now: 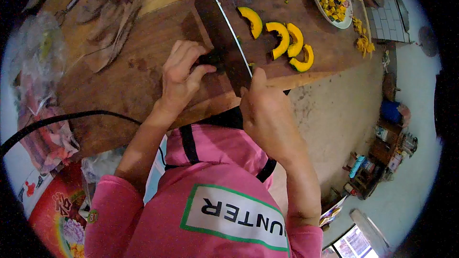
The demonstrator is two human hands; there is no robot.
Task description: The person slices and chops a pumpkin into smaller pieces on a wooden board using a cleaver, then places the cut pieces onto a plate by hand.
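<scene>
My right hand (267, 110) is closed round the handle of a wide cleaver (220, 31), its blade upright on the wooden board. Left of the blade, my left hand (184, 74) has its fingers curled onto a dark-skinned pumpkin piece (210, 59), mostly hidden by the fingers and the cleaver. Over on the blade's right side lie several curved orange pumpkin slices: one slice (251, 22) sits apart near the blade, while another slice (278, 41) is among a close group.
A white oval plate (351, 16) of diced pumpkin stands at the board's far right. Orange scraps (364, 44) lie beside it on the edge. Brown cloth (107, 19) and plastic bags (40, 62) are at left. A black cable (71, 114) crosses the lower left.
</scene>
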